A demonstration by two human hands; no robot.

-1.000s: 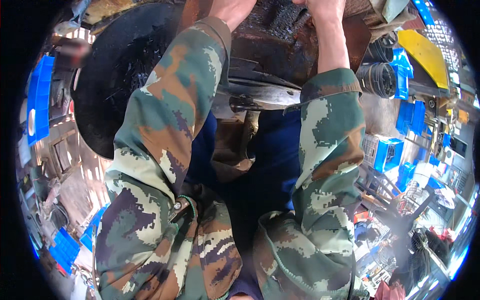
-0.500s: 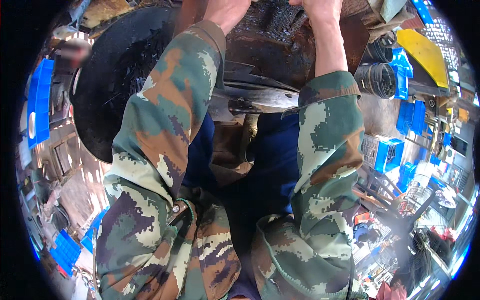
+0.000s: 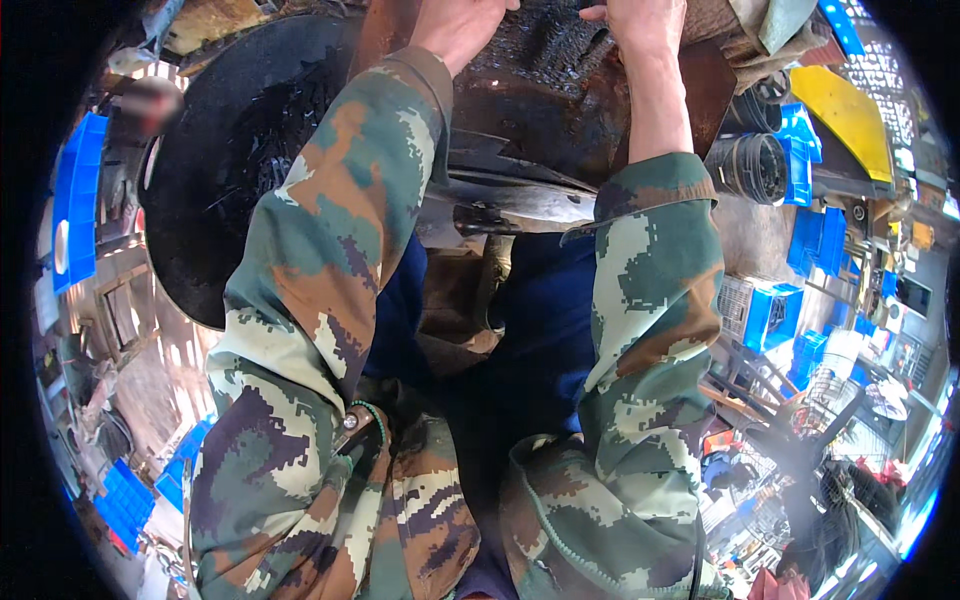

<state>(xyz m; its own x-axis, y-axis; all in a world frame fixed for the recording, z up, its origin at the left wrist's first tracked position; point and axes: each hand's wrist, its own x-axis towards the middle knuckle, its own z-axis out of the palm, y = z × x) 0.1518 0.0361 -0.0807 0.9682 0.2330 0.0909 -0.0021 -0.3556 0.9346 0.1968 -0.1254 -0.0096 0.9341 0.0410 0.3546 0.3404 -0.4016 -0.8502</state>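
Both hands are at the top edge of the head view, over a wet, dark brown work surface [image 3: 545, 50]. My left hand [image 3: 462, 28] looks curled, with only a fingertip showing at its inner side. Across from it, my right hand [image 3: 645, 25] is also curled, its thumb pointing toward the left hand. A gap of dark, glistening surface lies between them. The upper edge cuts off most fingers, so whatever they grip is hidden. Camouflage sleeves cover my forearms.
A large round black pan [image 3: 215, 170] with dark scraps stands at the left. Black buckets [image 3: 752, 168], blue crates [image 3: 775, 315] and a yellow panel [image 3: 845, 115] are at the right. A fan [image 3: 805, 440] stands at lower right. Grey cloth [image 3: 775, 22] hangs by the surface.
The whole view has shifted slightly, so both hands and the work surface sit a little lower. More of the right thumb shows. Otherwise the hands keep nearly the same pose.
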